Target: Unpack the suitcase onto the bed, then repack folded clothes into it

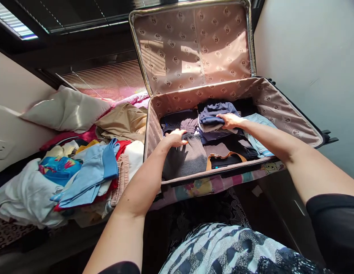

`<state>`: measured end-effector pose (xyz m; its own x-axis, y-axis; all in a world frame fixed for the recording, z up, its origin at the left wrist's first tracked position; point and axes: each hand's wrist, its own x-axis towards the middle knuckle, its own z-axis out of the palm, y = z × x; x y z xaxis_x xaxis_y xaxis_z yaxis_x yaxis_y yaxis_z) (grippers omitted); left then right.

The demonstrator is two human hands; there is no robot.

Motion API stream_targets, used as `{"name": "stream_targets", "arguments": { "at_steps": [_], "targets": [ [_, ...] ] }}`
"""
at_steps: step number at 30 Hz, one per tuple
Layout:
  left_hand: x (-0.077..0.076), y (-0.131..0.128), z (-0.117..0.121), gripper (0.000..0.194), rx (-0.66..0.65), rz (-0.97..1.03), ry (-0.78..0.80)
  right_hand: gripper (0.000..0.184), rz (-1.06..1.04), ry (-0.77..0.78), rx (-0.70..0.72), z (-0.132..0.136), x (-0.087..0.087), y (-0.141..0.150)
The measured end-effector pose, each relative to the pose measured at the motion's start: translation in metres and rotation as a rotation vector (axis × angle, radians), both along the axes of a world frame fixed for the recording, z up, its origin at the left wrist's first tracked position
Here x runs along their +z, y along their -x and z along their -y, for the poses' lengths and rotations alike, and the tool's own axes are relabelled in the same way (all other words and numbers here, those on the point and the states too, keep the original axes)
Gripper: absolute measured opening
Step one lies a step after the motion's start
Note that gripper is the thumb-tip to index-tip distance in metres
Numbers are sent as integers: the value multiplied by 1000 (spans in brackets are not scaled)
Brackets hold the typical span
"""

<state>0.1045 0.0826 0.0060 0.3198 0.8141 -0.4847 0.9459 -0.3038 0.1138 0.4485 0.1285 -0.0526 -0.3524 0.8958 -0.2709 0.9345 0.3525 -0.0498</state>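
An open suitcase (pixel 279 110) with a patterned beige lining lies on the bed, its lid (pixel 194 42) standing upright. Folded dark clothes fill it. My left hand (pixel 175 137) rests with curled fingers on a folded grey garment (pixel 185 158) at the suitcase's front left. My right hand (pixel 229 120) presses down on a folded navy garment (pixel 212 114) near the back middle, fingers closed over its edge. A brown strap with a buckle (pixel 222 156) lies across the dark clothes at the front.
A heap of loose clothes (pixel 80 175) in blue, white and red covers the bed to the left. A tan garment (pixel 122 121) and a white pillow (pixel 65 108) lie behind it. A wall stands to the right; window blinds lie beyond.
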Motion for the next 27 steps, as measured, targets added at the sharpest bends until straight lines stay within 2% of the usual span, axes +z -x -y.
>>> {"name": "stream_targets", "arguments": {
  "at_steps": [3,9,13,16,18,22,25,27],
  "targets": [
    [-1,0,0,70,7,6,4,88,44,-69,-22,10,-10,4],
    [-6,2,-2,71,18,43,15,104,136,-159,68,32,-31,14],
    [-15,-4,3,62,7,-51,32,93,107,-178,15,32,-39,17],
    [-27,-17,17,64,-42,-70,-90,74,86,-200,-20,36,-41,22],
    [-36,-28,31,69,-109,-40,-103,69,53,-199,-40,38,-39,26],
    [-47,-43,59,87,-251,-96,52,67,-77,-130,-129,33,-29,29],
    [-50,-44,80,102,-340,-183,78,65,-154,-102,-222,21,-14,23],
    [-50,-44,92,104,-405,-231,72,64,-204,-106,-293,13,1,15]
  ]
}}
